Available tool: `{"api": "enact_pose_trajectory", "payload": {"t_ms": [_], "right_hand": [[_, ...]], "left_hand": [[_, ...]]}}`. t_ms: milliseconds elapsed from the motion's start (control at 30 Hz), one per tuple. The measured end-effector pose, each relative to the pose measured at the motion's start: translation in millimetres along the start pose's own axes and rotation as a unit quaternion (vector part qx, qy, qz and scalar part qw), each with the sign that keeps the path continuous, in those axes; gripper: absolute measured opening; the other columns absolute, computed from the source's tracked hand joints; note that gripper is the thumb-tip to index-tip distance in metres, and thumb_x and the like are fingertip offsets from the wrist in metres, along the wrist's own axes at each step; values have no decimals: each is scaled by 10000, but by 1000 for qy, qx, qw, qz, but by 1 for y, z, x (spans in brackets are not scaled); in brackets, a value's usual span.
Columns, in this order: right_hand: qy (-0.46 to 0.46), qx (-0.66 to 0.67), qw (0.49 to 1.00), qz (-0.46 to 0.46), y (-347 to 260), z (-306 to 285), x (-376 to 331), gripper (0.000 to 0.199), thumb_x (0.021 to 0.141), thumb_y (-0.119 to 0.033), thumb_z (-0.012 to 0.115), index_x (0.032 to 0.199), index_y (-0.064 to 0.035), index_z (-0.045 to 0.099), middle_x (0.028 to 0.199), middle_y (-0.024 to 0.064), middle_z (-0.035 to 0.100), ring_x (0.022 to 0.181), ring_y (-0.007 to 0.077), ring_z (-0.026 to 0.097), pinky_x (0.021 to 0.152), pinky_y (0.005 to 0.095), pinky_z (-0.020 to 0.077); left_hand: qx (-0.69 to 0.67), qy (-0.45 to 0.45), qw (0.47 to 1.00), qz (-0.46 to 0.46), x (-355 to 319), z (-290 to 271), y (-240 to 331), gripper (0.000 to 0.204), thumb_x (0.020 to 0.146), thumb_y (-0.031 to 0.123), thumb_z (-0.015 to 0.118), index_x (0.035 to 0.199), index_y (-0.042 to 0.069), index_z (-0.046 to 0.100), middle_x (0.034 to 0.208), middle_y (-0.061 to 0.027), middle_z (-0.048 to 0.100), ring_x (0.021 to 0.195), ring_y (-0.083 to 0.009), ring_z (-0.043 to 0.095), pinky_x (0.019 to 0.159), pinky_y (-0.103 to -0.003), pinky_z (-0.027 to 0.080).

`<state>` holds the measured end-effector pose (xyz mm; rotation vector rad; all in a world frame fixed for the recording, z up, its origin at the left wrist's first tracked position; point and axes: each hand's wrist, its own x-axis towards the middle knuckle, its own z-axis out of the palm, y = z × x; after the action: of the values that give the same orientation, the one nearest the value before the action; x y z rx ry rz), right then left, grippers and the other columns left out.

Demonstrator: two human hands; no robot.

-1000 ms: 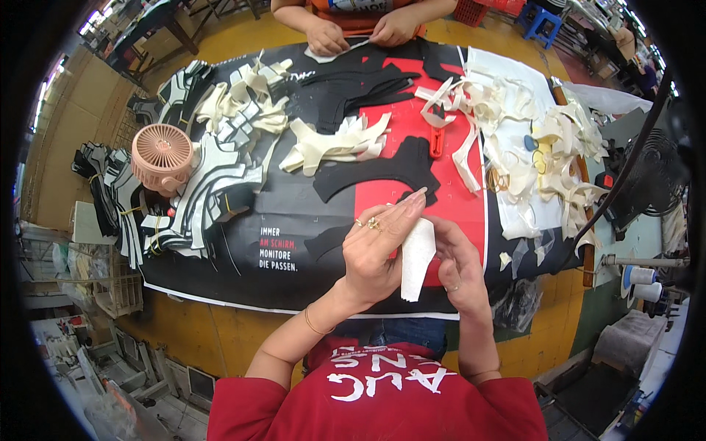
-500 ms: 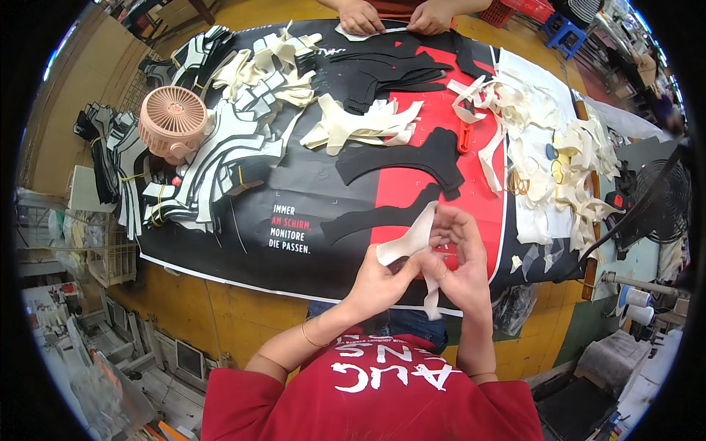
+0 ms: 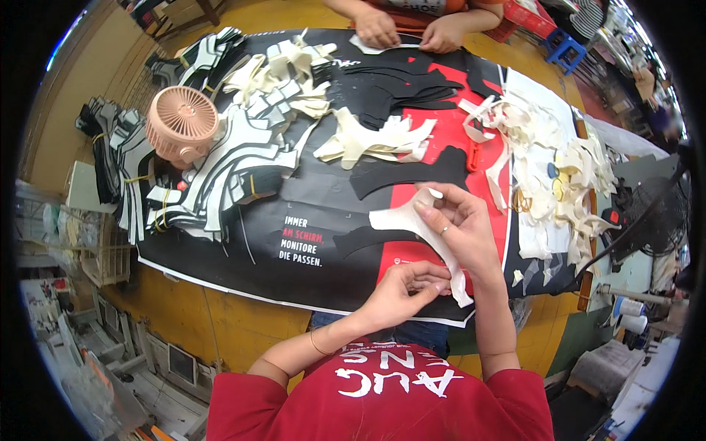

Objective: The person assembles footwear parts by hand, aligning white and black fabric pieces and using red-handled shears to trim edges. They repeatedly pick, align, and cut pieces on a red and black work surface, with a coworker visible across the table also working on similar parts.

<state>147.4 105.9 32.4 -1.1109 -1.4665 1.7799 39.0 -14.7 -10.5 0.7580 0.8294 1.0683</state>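
A curved, cream-coloured cut fabric piece (image 3: 409,222) is held up over the near edge of the table. My right hand (image 3: 468,231) pinches its upper part between thumb and fingers. From there a narrow strip of it hangs down toward my left hand (image 3: 407,292). That hand's fingers are curled, with thumb and fingertips closed at the strip's edge. Beneath the held piece lies a thin black curved piece (image 3: 368,239), and a wider black cut piece (image 3: 412,171) lies just beyond. A pile of cream cut pieces (image 3: 368,134) sits farther off.
Bundled black-and-white pieces (image 3: 235,147) and a pink fan (image 3: 182,123) stand at left. Cream scraps (image 3: 529,121) cover the right side, near red-handled scissors (image 3: 473,156). Across the table, another person's hands (image 3: 379,29) hold a white piece. A black fan (image 3: 651,202) is far right.
My left hand has moved down from the piece's left end to its lower strip. My right hand has turned and now grips the upper part. The view has shifted slightly.
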Motion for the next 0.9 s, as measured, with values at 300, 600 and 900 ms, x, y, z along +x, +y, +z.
{"api": "enact_pose_trajectory", "payload": {"t_ms": [300,600,900], "right_hand": [[-87,-133,987,-1,-16,-10,-5,553,894,-7,669,1399,-10,444,804,34,611,584,23,540,505,204,401],[-94,-255,962,-15,-27,3,-6,601,854,27,670,1413,-15,454,788,45,621,665,62,592,585,234,451],[-114,-301,938,-124,-6,8,-13,573,857,-70,726,1384,-39,505,729,60,626,643,101,605,581,262,457]], "left_hand": [[3,259,944,203,-9,-27,20,240,951,-1,553,1179,-40,616,991,-87,684,939,-139,665,817,-262,519],[78,151,972,165,0,-49,45,361,911,96,714,1246,1,619,1008,-59,666,931,-82,619,806,-231,498],[-28,119,992,23,-4,-66,37,254,931,67,650,1164,-34,644,1034,-76,696,933,-97,642,846,-255,516]]}}
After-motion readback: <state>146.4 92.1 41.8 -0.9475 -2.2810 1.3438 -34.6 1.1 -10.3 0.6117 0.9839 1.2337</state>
